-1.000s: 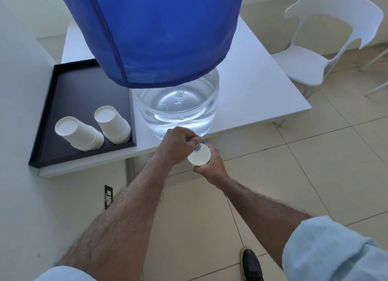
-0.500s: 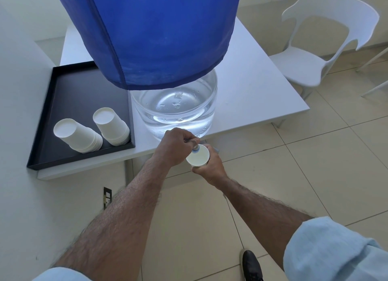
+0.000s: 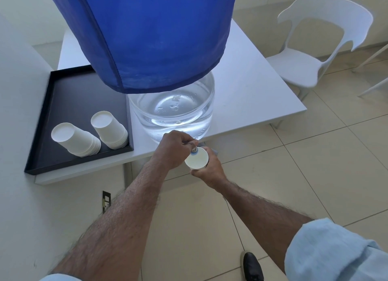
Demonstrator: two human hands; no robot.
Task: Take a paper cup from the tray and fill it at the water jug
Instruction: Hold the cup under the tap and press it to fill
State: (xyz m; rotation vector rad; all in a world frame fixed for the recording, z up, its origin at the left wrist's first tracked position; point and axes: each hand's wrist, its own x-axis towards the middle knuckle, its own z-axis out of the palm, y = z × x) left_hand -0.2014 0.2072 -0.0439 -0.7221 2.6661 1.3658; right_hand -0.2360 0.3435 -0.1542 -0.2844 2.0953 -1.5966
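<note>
A big clear water jug under a blue cloth cover stands on the white table's front edge. My right hand holds a white paper cup upright just under the jug's small tap, below the table edge. My left hand is closed on the tap's handle, right beside the cup's rim. On the left lies a black tray with two stacks of upturned white paper cups. Whether water is flowing is too small to tell.
The white table reaches right toward a white plastic chair. A pale wall with a socket runs along the left. Tiled floor lies below, and a black shoe shows at the bottom.
Both hands stay at the tap with the cup under it; only the camera view has shifted slightly.
</note>
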